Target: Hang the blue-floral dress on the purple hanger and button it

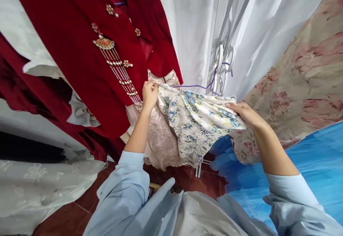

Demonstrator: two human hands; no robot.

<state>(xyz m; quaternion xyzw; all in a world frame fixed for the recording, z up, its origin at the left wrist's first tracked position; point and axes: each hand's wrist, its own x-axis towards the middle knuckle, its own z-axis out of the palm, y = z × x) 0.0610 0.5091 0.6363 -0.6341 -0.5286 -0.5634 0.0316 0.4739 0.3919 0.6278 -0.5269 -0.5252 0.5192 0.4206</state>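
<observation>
A white garment with a blue and yellow floral print (198, 121) hangs spread between my two hands. My left hand (150, 93) pinches its upper left edge, fingers closed on the cloth. At the other side my right hand (245, 112) grips the right part, with the thumb on top and the other fingers hidden beneath the fabric. Behind the garment's top edge runs a thin purple hanger (197, 85); how far it sits inside the cloth is hidden. Just left and behind hangs a pale pink textured garment (163, 136).
Dark red velvet garments (80, 50) with beaded ornaments hang at left. A white scrolled metal rack (221, 60) stands behind, before white curtains (187, 21). Pink floral fabric (300, 85) and blue tulle (316, 164) fill the right. White lace (48, 186) hangs lower left above red floor tiles (72, 216).
</observation>
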